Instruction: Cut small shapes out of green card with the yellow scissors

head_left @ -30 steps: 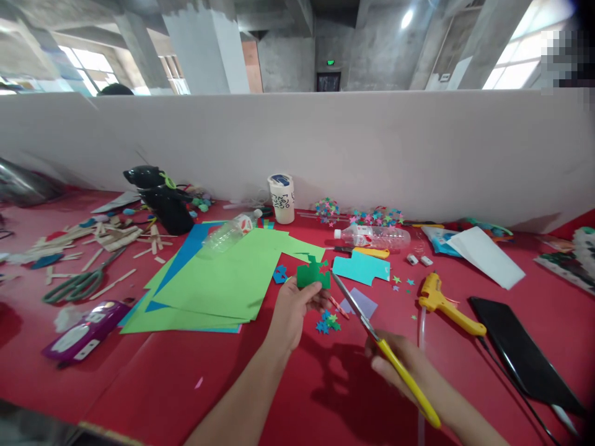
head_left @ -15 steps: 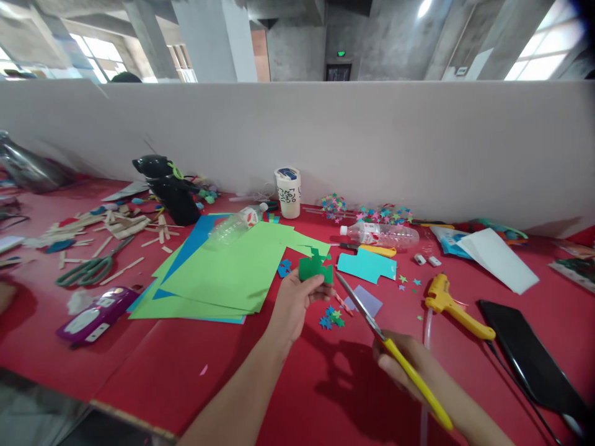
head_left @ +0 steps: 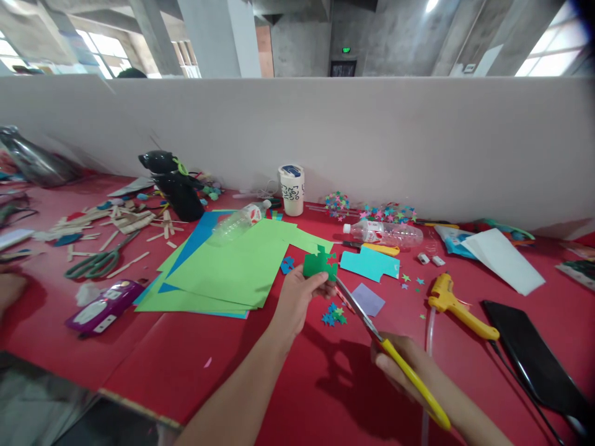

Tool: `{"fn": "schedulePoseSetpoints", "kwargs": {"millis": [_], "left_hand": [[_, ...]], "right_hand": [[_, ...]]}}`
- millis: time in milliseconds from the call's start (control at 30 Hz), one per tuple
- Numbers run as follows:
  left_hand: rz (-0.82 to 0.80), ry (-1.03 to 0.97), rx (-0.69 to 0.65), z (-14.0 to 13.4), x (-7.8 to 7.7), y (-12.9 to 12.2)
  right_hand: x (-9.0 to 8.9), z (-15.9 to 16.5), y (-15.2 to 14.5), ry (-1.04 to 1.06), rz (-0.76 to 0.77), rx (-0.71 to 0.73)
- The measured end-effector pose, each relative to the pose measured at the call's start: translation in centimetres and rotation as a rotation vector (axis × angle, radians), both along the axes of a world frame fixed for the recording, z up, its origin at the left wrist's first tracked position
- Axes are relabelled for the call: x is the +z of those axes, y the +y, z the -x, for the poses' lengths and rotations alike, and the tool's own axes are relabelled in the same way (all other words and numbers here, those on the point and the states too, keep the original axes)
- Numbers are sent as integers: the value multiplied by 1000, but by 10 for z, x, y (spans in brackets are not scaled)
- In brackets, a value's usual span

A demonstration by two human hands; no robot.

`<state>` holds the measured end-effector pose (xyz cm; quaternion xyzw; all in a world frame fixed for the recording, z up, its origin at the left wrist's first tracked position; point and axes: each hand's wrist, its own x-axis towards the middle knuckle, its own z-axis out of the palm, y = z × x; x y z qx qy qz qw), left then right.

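Note:
My left hand (head_left: 304, 290) pinches a small dark green piece of paper (head_left: 316, 264) with jagged, cut-out edges, held above the table. In my right hand (head_left: 404, 362) is a pair of scissors (head_left: 365, 313) with yellow handles, the blades pointing up and left. Their tips are close to the lower right edge of the green paper; whether they touch it I cannot tell. Below the paper lies a small pile of blue and green paper stars (head_left: 333, 314). A lilac paper square (head_left: 369, 300) rests beside the blades, and blue paper scraps (head_left: 287, 265) lie left of the green piece.
Green sheets (head_left: 227, 266) are stacked at left, near a purple glue-gun-like device (head_left: 105, 308) and green scissors (head_left: 100, 263). Cyan paper (head_left: 369, 263), a plastic bottle (head_left: 390, 234), a yellow glue gun (head_left: 458, 306) and a black phone-like slab (head_left: 530, 353) lie right. A cup (head_left: 292, 191) stands behind.
The scissor tips and the green paper have come closer together. The whole view has shifted slightly, and part of another person's hand shows more at the left edge.

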<state>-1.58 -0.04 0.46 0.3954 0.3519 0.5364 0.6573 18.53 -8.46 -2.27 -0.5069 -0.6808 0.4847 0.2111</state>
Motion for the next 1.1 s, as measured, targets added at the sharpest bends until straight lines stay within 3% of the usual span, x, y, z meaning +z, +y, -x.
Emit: {"fn": "schedulePoseSetpoints", "kwargs": {"millis": [500, 800, 1100], "left_hand": [[17, 76, -3, -4, 7, -4], [15, 101, 18, -5, 8, -4], [-17, 139, 21, -4, 8, -4]], "right_hand": [[0, 1, -4, 159, 151, 9], [4, 2, -5, 114, 122, -25], [14, 9, -10, 14, 256, -170]]}}
